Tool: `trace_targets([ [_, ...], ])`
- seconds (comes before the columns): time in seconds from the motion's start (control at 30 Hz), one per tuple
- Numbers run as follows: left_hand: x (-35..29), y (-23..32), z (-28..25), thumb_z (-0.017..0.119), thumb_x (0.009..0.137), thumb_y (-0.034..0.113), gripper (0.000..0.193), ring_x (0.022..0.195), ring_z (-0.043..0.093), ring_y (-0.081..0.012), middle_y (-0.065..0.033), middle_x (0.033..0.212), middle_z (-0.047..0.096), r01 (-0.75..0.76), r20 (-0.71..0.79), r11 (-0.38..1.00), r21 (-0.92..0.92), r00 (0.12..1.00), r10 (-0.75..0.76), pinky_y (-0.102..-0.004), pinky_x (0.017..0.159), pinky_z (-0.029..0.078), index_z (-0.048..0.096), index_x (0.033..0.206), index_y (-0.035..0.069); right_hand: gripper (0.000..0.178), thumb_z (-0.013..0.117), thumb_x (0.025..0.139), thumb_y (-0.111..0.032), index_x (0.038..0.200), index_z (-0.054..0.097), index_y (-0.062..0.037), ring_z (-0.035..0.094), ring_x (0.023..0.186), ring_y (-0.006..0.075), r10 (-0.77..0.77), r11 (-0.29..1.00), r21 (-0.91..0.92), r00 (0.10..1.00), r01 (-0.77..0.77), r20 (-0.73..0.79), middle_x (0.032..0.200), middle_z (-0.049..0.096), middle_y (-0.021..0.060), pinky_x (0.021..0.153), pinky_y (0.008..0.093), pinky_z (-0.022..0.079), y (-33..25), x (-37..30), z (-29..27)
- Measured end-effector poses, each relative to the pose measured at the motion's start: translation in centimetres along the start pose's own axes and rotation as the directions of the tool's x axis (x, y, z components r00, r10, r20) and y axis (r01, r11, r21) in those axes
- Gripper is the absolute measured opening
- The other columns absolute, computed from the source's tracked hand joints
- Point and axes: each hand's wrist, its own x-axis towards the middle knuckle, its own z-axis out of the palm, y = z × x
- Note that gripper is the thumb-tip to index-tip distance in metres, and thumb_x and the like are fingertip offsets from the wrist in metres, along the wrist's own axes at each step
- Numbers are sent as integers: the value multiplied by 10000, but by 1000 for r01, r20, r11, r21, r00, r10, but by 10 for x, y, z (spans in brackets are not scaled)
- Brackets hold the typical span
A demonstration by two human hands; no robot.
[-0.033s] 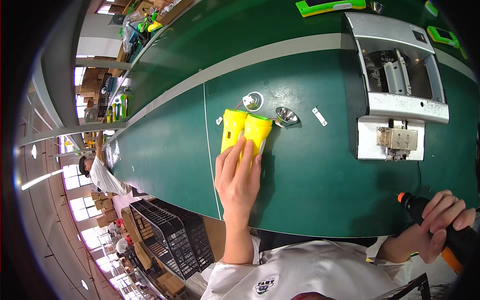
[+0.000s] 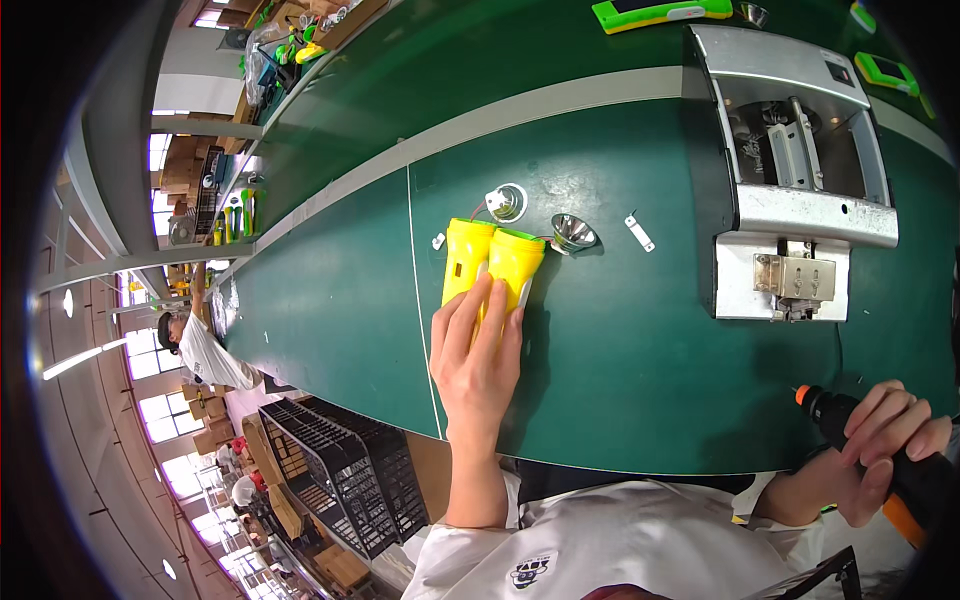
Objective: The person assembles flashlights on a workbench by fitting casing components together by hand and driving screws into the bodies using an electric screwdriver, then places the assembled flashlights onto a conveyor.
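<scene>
Two yellow flashlight shell halves (image 2: 495,262) lie side by side on the green table (image 2: 640,340). My left hand (image 2: 478,355) lies on their near ends, fingers stretched over them, holding them down. Thin wires run from the shells to a round silver lamp piece (image 2: 507,202) just beyond. A silver cone reflector (image 2: 573,232) sits to the right of the shells. At the lower right, off the table's near edge, my right hand (image 2: 890,440) grips a black power screwdriver (image 2: 830,410) with an orange tip.
A grey metal fixture (image 2: 800,210) stands at the right of the table. A small white strip (image 2: 638,232) lies beside the reflector. Green flat devices (image 2: 660,12) lie at the far edge. A black crate (image 2: 350,480) sits below the table at the left, past another person (image 2: 200,350).
</scene>
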Motion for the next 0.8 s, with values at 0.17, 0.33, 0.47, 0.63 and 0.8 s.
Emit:
trace_targets([
  [0.17, 2, -3, -1, 776, 812, -42, 374, 967, 697, -263, -119, 1164, 726, 37, -9, 998, -43, 999, -37, -365, 838, 574, 754, 1179, 27, 388, 745, 864, -134, 1117, 451, -117, 551, 512, 89, 8, 1000, -13, 1000, -8, -4, 741, 573, -20, 525, 209, 459, -1, 2, 2],
  [0.33, 16, -5, -9, 753, 851, -39, 322, 809, 693, -177, -85, 1055, 698, 92, 40, 988, -121, 995, -88, -307, 704, 574, 771, 1160, 50, 400, 759, 859, -131, 1113, 450, -118, 557, 514, 91, 10, 1000, -17, 1000, -10, -7, 746, 584, -20, 530, 211, 466, -1, 2, 1],
  [0.47, 30, -23, -24, 764, 838, 3, 319, 885, 690, -202, -66, 1035, 675, 67, 264, 970, -236, 965, -3, -320, 695, 555, 774, 1142, 100, 404, 766, 855, -123, 1108, 451, -124, 559, 514, 92, 22, 1000, 2, 1000, -22, 21, 751, 593, -21, 537, 213, 475, -1, 4, -2],
  [0.63, 43, -51, -26, 780, 814, 38, 263, 848, 695, -226, -57, 1038, 669, -57, 319, 950, -306, 934, 159, -346, 689, 569, 761, 1072, 88, 393, 761, 864, -135, 1111, 455, -124, 558, 515, 93, 17, 1000, 6, 1000, -17, 10, 747, 587, -22, 537, 214, 471, 0, 2, -1],
  [0.8, 67, -62, -27, 790, 826, 126, 172, 856, 696, -279, -74, 1000, 669, -103, 430, 932, -347, 866, 256, -382, 715, 581, 715, 971, 74, 387, 757, 872, -149, 1114, 457, -121, 550, 520, 91, 22, 1000, -9, 1000, -22, -5, 736, 578, -23, 548, 215, 460, -1, -1, -2],
])
